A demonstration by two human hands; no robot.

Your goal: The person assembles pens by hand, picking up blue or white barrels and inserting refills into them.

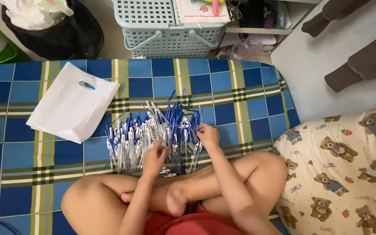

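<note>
Head view: a heap of blue-and-white pens lies at centre frame on a blue plaid mat. The left hand rests on the heap's lower edge, fingers curled among pens. The right hand pinches pens at its right edge. A white plastic bag lies left of the heap.

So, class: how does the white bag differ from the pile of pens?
The bag is one flat white sheet with a handle hole; the pens are many thin blue-and-white sticks heaped up. No hand touches the bag; both hands rest on the pens. Both lie on the checked blue mat.
</note>
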